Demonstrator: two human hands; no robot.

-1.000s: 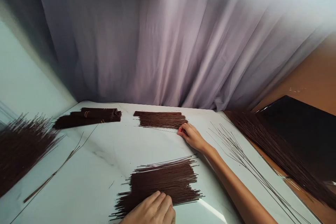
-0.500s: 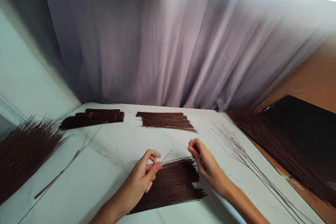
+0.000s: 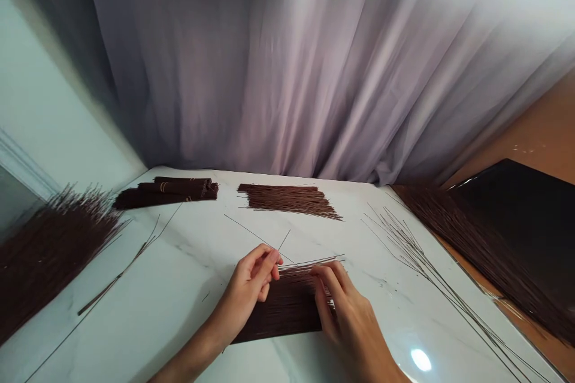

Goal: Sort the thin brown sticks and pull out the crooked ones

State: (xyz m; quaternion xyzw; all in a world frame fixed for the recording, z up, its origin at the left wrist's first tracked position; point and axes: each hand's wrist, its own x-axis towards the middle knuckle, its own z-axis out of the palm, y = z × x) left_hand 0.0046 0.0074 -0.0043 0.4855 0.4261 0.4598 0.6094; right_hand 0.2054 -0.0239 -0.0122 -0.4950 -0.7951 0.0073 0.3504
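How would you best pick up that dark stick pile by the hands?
Probably by the long edges of the pile of sticks, pressing inward from the near and far sides: the sticks lie flat, running left to right, and no band shows.

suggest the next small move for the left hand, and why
Probably turn the thin stick in the left hand parallel to the near pile and lay it there: it juts from the fingertips at an angle, while the pile's sticks run roughly side by side, with the right hand at their right end.
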